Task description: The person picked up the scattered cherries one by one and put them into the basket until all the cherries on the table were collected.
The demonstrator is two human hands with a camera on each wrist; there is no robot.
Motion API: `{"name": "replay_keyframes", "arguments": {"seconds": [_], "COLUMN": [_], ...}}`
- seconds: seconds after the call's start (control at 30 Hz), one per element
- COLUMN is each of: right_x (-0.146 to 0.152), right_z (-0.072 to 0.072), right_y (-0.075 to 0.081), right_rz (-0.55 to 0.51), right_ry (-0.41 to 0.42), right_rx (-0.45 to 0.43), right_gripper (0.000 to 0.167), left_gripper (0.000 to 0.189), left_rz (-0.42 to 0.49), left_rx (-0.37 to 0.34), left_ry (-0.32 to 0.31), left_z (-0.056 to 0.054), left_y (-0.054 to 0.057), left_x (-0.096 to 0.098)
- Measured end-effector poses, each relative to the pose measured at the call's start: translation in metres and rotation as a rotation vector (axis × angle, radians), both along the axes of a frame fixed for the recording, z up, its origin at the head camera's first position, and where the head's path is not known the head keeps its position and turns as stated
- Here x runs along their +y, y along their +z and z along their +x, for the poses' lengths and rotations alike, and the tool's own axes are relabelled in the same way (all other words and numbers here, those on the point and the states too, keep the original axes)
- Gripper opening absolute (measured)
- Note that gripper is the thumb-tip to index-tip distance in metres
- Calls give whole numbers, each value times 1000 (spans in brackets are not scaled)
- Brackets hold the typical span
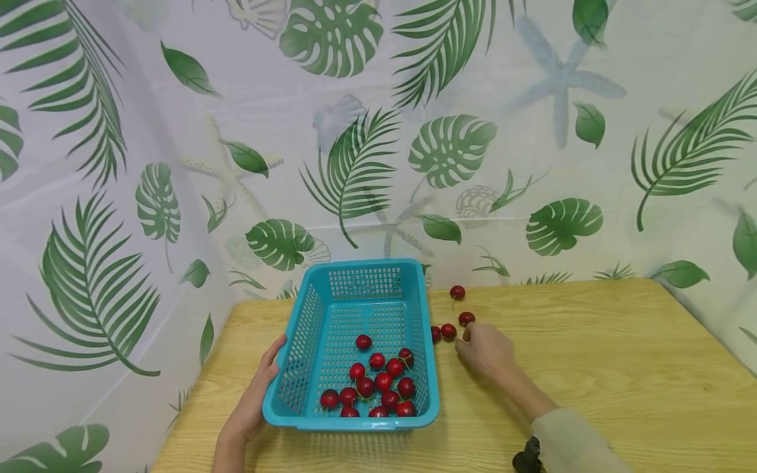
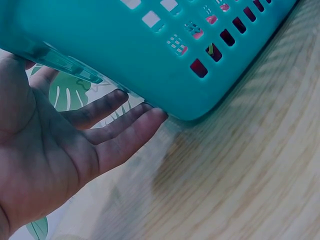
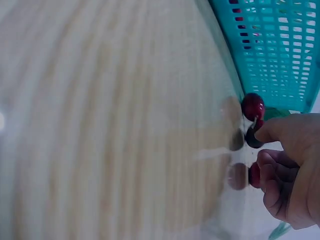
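Note:
A blue plastic basket (image 1: 430, 315) stands on the wooden table with several red cherries (image 1: 383, 382) in its near part. At its left side, my left hand (image 1: 253, 397) touches the outer wall with nearly straight fingers (image 2: 132, 132); the thumb's contact is hidden. My right hand (image 1: 487, 351) is low over the table, right of the basket, among several loose cherries (image 1: 449, 332). In the right wrist view, its thumb tip meets a dark cherry (image 3: 253, 136) and its other fingers curl beside another cherry (image 3: 254, 175). Whether it pinches one is unclear.
One loose cherry (image 1: 457, 292) lies farther back, near the wall. Leaf-printed cloth (image 1: 367, 164) covers the back and left walls, meeting the wooden table (image 1: 591, 355) at its far edge. A dark object (image 1: 528, 456) is by the right sleeve.

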State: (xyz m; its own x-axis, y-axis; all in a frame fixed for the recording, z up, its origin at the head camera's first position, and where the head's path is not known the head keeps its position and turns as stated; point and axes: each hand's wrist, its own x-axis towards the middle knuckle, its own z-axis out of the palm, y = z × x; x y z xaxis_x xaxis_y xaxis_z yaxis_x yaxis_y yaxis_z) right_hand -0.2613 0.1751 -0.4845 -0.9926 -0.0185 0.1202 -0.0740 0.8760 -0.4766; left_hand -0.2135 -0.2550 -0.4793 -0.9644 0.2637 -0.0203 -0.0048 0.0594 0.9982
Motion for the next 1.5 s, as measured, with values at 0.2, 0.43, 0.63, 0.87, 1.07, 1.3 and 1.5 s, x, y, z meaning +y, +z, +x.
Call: {"name": "replay_keyframes", "arguments": {"seconds": [0.2, 0.43, 0.63, 0.87, 1.07, 1.3, 1.5], "right_x": [-9, -16, -16, -17, -19, -22, -28], "right_z": [-3, -8, -12, -13, -15, -15, -16], "right_y": [-8, -11, -12, -14, -16, -16, -15], "right_rz": [2, 19, 18, 25, 29, 53, 69], "right_ry": [-6, -53, -68, -17, 11, 28, 77], "right_rx": [-3, 2, 1, 28, 26, 45, 124], "right_gripper": [48, 51, 49, 26, 17, 14, 10], "left_gripper": [54, 55, 53, 54, 54, 54, 55], "left_rz": [6, 9, 13, 2, -8, -8, -5], "left_rx": [2, 1, -1, 2, 13, 8, 3], "left_ry": [0, -16, -17, -14, -10, -11, -3], "left_z": [0, 1, 1, 2, 2, 1, 1], "left_y": [-4, -3, -1, -1, -1, -1, -1], "left_x": [1, 2, 3, 3, 2, 1, -1]}}
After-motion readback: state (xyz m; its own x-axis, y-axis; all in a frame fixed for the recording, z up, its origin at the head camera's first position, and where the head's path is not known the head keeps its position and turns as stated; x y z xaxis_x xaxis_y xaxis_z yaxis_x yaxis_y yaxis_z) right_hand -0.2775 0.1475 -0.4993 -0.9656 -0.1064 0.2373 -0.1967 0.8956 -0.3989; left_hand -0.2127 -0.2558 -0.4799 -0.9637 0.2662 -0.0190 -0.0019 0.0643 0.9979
